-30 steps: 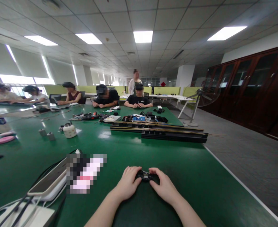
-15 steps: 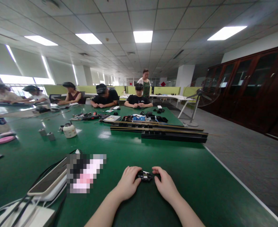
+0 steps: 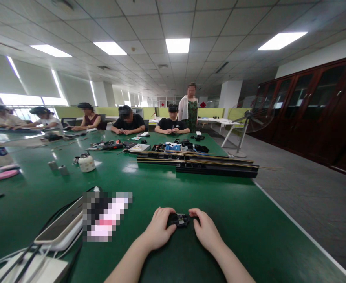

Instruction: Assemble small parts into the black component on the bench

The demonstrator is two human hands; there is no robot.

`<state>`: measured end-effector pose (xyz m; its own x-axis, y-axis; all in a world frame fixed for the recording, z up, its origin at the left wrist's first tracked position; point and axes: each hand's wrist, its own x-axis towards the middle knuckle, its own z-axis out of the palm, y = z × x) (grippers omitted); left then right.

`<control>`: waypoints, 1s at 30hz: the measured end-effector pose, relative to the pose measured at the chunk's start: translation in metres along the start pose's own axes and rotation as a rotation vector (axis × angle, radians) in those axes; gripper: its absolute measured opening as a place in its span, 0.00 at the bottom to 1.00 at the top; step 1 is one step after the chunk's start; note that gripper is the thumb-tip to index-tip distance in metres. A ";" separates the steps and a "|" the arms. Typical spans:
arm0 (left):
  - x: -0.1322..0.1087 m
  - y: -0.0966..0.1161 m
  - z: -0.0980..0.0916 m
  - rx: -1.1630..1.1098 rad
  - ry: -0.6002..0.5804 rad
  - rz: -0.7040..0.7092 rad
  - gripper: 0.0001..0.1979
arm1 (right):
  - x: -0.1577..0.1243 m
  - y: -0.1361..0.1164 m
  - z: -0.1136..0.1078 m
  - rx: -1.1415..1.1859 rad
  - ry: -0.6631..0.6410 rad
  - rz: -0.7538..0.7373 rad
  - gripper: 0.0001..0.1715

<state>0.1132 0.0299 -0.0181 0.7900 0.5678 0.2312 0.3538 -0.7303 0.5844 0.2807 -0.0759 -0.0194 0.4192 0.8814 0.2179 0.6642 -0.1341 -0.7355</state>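
Note:
A small black device [image 3: 181, 220] with lighter parts inside lies low over the green table [image 3: 237, 204], between my two hands. My left hand [image 3: 162, 227] has its fingers and thumb closed on the device's left side. On the other side, my right hand [image 3: 204, 228] is held with thumb and index finger apart, a small gap between its fingertips and the device. Nothing shows between the fingers of my right hand.
Long black rails [image 3: 216, 169] with thin rods lie across the table ahead. To the left are a phone [image 3: 62, 224] with cables, a white jar [image 3: 86, 162] and two grey cylinders. Several people sit beyond; one person [image 3: 192, 106] stands.
The black device has tilted slightly between my hands, showing more of its inside. My hands have barely moved. The standing person has moved right and nearer.

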 end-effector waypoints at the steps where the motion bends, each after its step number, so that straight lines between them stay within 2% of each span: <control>1: 0.000 0.000 0.000 -0.004 0.000 -0.001 0.17 | 0.000 0.000 0.000 -0.001 -0.002 0.000 0.20; 16: 0.001 0.002 -0.002 0.028 -0.037 0.024 0.18 | 0.000 0.001 0.000 0.021 -0.020 0.020 0.21; 21: -0.001 0.007 -0.007 0.001 -0.043 0.026 0.15 | 0.004 0.004 0.003 0.035 0.000 0.033 0.20; 30: 0.001 0.002 -0.003 0.004 -0.039 0.047 0.16 | 0.008 0.007 0.006 0.047 0.042 0.055 0.19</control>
<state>0.1133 0.0296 -0.0144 0.8247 0.5175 0.2280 0.3178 -0.7576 0.5702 0.2850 -0.0671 -0.0268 0.4806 0.8534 0.2017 0.6101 -0.1601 -0.7760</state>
